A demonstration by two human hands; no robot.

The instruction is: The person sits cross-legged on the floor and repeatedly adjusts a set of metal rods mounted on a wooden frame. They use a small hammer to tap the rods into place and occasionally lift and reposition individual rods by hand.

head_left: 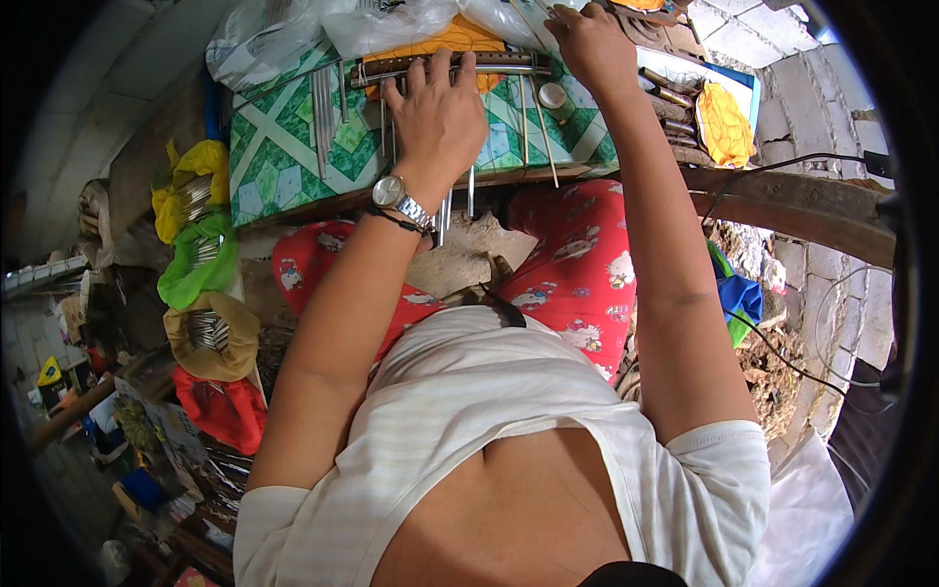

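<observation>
The left hand (437, 117), a watch on its wrist, lies palm down with its fingers spread and curled over a long slotted bar (445, 65) that runs across the counter (284, 147); it presses on the bar rather than closing around it. The right hand (587, 39) reaches farther out toward the top edge, fingers bent over something among the clear plastic bags (372, 24), but what it grips, if anything, I cannot tell. Thin metal rods (328, 108) lie loose on the green patterned cloth, some just left of the bar, others under the left hand, and several (448, 210) stick out past the near edge above the person's red-clad knees (577, 264). That overhang is the likeliest trouble: a nudge from the left wrist or a shift of the bar could tip those rods off onto the lap or the rubble below. Pressing unevenly on the bar could also roll the rods beneath it out of line. A small round tin (554, 96) sits between the two arms, where the right forearm could sweep it over when drawn back. Bundles of rods in yellow and green bags (196, 230) hang well apart at the left, out of reach of any slip.
</observation>
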